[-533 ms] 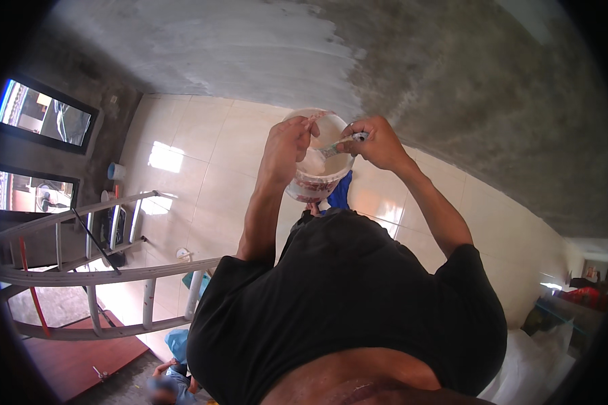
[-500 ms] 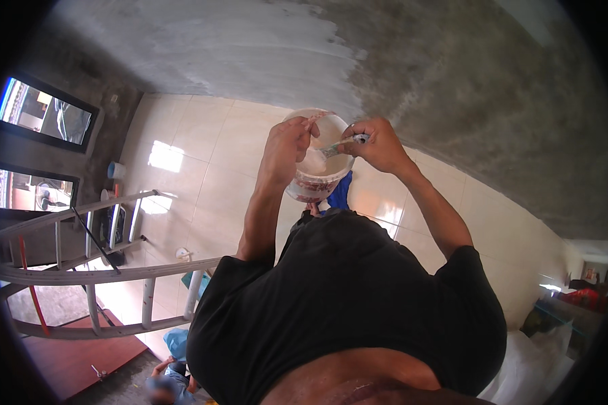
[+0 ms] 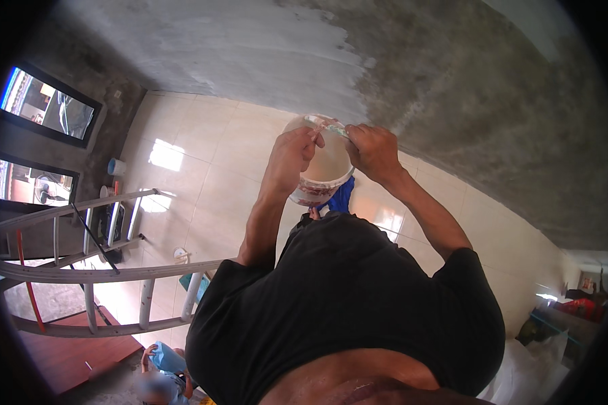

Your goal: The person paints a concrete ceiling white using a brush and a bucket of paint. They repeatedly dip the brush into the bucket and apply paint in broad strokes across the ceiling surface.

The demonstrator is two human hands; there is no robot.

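A white bucket (image 3: 321, 187) with reddish smears holds a pale, creamy substance. My left hand (image 3: 294, 156) is closed at the bucket's left rim, fingers curled over it. Opposite, my right hand (image 3: 372, 152) grips a small flat tool (image 3: 338, 131), perhaps a brush or scraper, with a pale greenish handle, lying along the far rim. Its end is partly hidden near my left fingertips. Blue fabric (image 3: 341, 196) shows below and behind the bucket, above my black shirt.
A grey patchy wall (image 3: 452, 81) borders the tiled floor (image 3: 203, 148). An aluminium ladder (image 3: 146, 300) stands at left, below two windows (image 3: 47, 104), beside small containers (image 3: 117, 167) and a reddish-brown panel (image 3: 54, 358). A co-worker (image 3: 172, 388) holds something blue at lower left. Clutter (image 3: 581, 297) lies at far right.
The tool has risen from inside the bucket to the far rim. My left hand has shifted slightly right with the bucket. The co-worker's blue object has moved leftward and down.
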